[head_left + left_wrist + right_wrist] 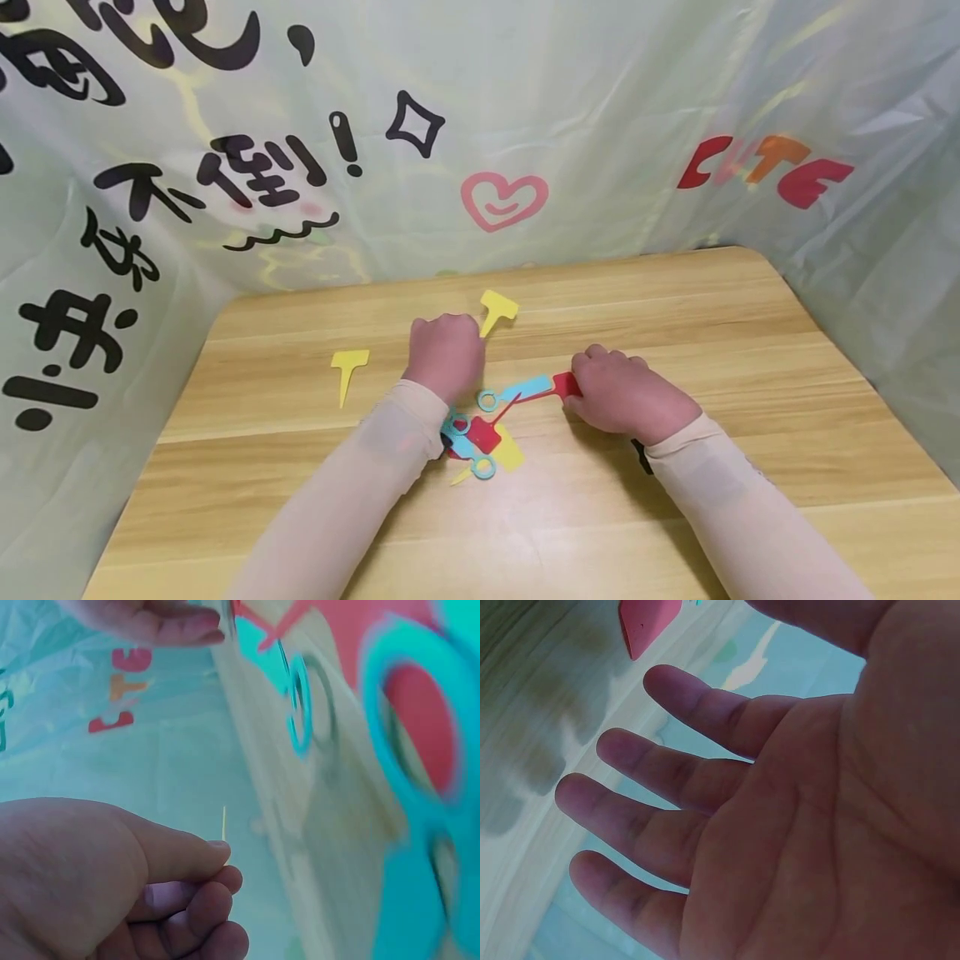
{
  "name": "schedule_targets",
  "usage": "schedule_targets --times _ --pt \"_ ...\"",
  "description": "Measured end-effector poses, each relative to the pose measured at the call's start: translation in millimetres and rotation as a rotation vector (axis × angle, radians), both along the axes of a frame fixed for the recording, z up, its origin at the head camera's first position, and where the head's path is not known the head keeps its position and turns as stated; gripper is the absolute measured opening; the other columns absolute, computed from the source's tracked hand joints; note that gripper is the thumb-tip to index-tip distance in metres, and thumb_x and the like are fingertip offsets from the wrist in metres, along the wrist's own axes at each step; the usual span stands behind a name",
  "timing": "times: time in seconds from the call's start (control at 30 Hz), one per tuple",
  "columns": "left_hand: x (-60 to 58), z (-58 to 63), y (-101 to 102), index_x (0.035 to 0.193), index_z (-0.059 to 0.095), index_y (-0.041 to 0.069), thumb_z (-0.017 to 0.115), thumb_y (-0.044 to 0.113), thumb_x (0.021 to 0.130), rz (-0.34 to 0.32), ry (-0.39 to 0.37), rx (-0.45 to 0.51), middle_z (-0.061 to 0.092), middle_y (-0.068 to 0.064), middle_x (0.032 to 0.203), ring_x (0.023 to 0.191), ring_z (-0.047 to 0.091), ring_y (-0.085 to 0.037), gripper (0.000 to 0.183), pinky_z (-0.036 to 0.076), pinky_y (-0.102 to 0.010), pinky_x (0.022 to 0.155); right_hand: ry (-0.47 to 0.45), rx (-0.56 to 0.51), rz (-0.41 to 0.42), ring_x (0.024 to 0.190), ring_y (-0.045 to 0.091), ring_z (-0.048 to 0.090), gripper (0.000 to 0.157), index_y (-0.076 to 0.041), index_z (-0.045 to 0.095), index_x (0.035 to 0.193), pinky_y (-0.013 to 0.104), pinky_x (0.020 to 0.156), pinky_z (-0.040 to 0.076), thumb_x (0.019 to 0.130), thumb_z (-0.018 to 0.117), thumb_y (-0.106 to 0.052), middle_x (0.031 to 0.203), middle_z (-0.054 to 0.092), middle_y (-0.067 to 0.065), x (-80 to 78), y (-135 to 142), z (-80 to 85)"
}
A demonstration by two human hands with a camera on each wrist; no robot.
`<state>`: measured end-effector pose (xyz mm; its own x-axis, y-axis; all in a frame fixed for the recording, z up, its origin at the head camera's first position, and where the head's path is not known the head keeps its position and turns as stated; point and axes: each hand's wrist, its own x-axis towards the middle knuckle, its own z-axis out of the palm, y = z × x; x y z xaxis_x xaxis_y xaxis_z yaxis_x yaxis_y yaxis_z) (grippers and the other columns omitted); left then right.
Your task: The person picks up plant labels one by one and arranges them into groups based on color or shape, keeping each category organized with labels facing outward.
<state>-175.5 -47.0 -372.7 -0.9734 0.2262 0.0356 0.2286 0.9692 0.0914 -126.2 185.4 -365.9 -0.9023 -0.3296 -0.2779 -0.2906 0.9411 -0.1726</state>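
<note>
My left hand pinches the stem of a yellow T-shaped plant label between thumb and curled fingers. In the left wrist view that label shows edge-on as a thin yellow line. Over the table's right half hovers my right hand, its fingers loosely extended. A red plant label lies by its fingertips, partly covered by the hand in the head view. The right wrist view shows the palm with nothing held, and the red label apart from the fingers.
Between the forearms lies a pile of red label, yellow label and blue ring-ended tags. Another blue ring tag touches the red stem. A second yellow T label lies at the left. Printed curtain sheeting surrounds the wooden table.
</note>
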Motion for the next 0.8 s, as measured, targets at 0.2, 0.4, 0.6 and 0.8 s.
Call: schedule_targets --times 0.2,0.4,0.6,0.8 --pt "7.6 6.0 -40.8 0.063 0.061 0.020 0.066 0.033 0.098 0.056 0.036 0.069 0.055 0.004 0.056 0.060 0.057 -0.020 0.038 0.042 -0.049 0.076 -0.013 0.007 -0.004 0.071 0.025 0.052 0.027 -0.006 0.058 0.094 0.045 0.070 0.043 0.094 0.070 -0.031 0.086 0.049 0.006 0.1 3.1 0.3" --pt "16.1 12.7 -93.2 0.061 0.063 0.018 0.062 0.029 0.099 0.122 0.077 0.111 0.057 0.002 0.056 0.060 0.059 -0.025 0.040 0.041 -0.053 0.076 -0.012 0.013 0.005 0.073 0.026 0.052 0.029 -0.005 0.059 0.097 0.045 0.071 0.043 0.093 0.070 -0.032 0.088 0.050 0.007 -1.6 2.1 0.9" --pt "26.4 14.2 -144.5 0.060 0.064 0.017 0.059 0.027 0.101 0.207 0.044 0.101 0.056 0.000 0.055 0.059 0.057 -0.026 0.043 0.040 -0.057 0.074 -0.013 0.004 0.016 0.072 0.026 0.053 0.029 -0.005 0.059 0.097 0.045 0.071 0.043 0.093 0.070 -0.031 0.088 0.051 0.007 -1.5 -0.1 -0.3" --pt "34.0 8.5 -182.0 0.055 0.054 0.016 0.054 0.026 0.101 0.273 -0.004 0.076 0.051 -0.003 0.054 0.056 0.051 -0.026 0.048 0.039 -0.056 0.073 -0.031 0.003 0.003 0.074 0.026 0.053 0.031 -0.004 0.060 0.100 0.046 0.072 0.043 0.093 0.071 -0.032 0.090 0.051 0.007 0.2 -1.9 0.1"
